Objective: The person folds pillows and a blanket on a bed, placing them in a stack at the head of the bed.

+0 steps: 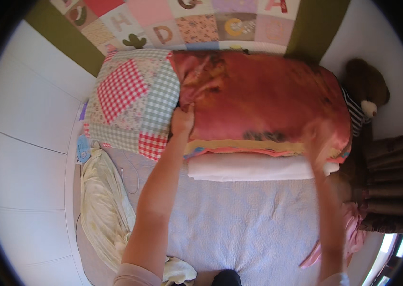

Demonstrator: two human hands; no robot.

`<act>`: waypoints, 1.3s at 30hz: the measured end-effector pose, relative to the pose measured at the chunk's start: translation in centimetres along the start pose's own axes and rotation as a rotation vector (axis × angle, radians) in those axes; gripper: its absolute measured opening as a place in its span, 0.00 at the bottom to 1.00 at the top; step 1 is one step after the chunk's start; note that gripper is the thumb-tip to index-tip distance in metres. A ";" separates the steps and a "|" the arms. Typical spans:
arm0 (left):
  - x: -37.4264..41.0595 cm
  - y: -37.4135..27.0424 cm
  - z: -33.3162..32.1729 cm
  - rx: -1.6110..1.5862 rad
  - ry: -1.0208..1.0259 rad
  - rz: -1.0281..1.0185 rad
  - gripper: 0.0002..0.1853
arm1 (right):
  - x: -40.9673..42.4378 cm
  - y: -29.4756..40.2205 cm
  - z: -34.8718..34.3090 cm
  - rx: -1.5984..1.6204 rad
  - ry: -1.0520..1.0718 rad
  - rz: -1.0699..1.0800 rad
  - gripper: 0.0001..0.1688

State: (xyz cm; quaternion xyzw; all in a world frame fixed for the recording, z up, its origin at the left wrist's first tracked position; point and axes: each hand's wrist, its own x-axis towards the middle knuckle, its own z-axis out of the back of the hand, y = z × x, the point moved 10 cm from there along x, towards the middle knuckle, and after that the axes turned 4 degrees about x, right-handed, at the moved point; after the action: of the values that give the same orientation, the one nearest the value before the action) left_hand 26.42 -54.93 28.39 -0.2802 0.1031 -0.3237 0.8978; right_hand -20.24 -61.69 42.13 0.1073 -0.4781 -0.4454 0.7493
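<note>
A red quilt or cushion (255, 96) with dark printed patches and a yellow edge band lies at the head of the bed. My left hand (182, 119) grips the red cloth at its left end. Beside that hand sits a patchwork pillow (126, 93) with red and grey-green gingham squares, touching the red bundle. My right hand (317, 141), blurred, is at the right front part of the red cloth; its fingers cannot be made out. Below the front edge, a folded white cloth (248, 168) rests on the pale quilted bedspread (237, 218).
A brown teddy bear (366, 85) in stripes leans at the right wall, above a dark curtain (394, 182). Pink cloth (353, 228) lies at the right. Crumpled cream cloth (105, 203) and a white cable (135, 178) lie left, near white cabinets (26, 171). A patchwork hanging (194, 25) covers the headboard side.
</note>
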 end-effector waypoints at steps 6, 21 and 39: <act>-3.7 -4.9 2.7 -0.033 -0.047 -0.214 0.28 | -34.2 2.0 -31.2 0.100 0.850 -0.549 0.15; -5.6 12.3 5.8 -1.685 0.167 0.247 0.29 | -43.4 -1.0 -33.8 0.476 0.780 -1.458 0.11; -3.8 11.9 2.4 -1.456 0.267 0.353 0.22 | -44.3 0.4 -33.4 0.463 0.845 -1.522 0.13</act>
State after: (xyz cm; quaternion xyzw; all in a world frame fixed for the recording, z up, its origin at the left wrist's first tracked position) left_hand 30.63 -43.97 23.60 -0.7396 0.4415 -0.0570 0.5048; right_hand 0.61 -36.25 -2.48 0.6980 -0.0400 -0.6370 0.3246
